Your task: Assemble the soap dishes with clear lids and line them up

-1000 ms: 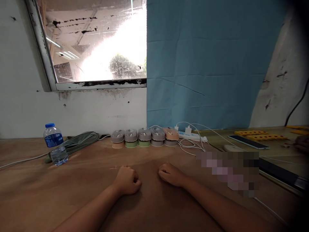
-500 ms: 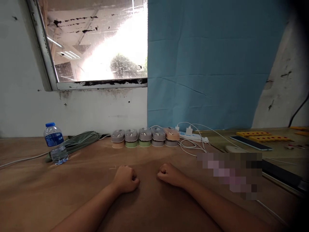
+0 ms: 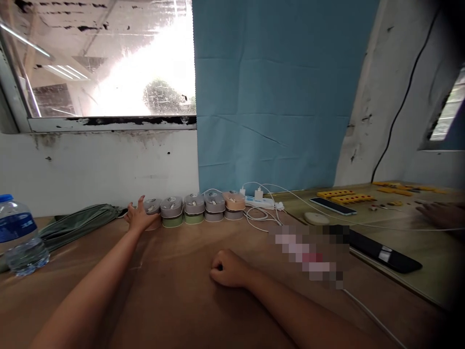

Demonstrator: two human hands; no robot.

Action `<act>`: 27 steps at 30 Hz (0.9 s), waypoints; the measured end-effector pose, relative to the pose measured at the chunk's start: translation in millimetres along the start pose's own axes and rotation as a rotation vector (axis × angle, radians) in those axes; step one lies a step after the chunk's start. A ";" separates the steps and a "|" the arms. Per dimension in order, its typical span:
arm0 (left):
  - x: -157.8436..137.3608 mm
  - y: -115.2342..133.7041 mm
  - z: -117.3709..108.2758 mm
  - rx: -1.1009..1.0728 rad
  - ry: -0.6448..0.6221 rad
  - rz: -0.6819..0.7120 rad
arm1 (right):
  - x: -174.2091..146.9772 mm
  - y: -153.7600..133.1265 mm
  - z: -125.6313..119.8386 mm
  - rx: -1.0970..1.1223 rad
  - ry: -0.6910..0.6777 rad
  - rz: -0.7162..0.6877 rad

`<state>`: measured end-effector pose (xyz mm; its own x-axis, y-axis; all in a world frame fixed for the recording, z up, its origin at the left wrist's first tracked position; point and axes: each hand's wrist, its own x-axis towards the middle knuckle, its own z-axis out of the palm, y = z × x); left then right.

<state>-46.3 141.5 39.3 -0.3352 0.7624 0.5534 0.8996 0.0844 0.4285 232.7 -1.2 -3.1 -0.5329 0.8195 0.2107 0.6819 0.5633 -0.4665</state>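
Against the wall stands a row of small rounded boxes (image 3: 193, 203), stacked two high, with grey or orange tops and green, grey or other lower boxes. My left hand (image 3: 139, 216) reaches to the leftmost stack (image 3: 152, 207), fingers spread around its left and front side. Part of that stack is hidden behind the hand, and whether the fingers touch it I cannot tell. My right hand (image 3: 228, 268) rests as a loose fist on the brown tabletop (image 3: 174, 291), in front of the row, with nothing visible in it.
A water bottle (image 3: 22, 232) and green cloth (image 3: 80, 223) lie left. Behind the right end are a power strip (image 3: 267, 201) and white cables. Further right are a phone (image 3: 333, 206), yellow parts (image 3: 352, 198), a black device (image 3: 387, 252) and another person's hand (image 3: 443, 213).
My left hand has opened from a fist and moved forward and left to the leftmost boxes. My right hand stays a fist on the table. The view has turned right.
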 end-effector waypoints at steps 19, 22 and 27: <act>-99.7 -18.8 -58.3 -0.847 -0.237 -0.150 | 3.1 5.5 2.0 0.072 -0.030 0.039; -119.3 -11.2 -64.5 -0.882 -0.505 0.038 | 3.4 6.8 0.9 0.086 -0.056 0.031; -132.5 -8.1 -68.9 -0.759 -0.701 0.327 | 4.1 8.7 -0.5 0.086 -0.088 0.021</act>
<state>-28.5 -4.4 11.6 0.3402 0.8935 0.2930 0.4280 -0.4246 0.7979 236.7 7.2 -5.9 -0.5630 0.8168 0.1258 0.6502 0.5317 -0.5428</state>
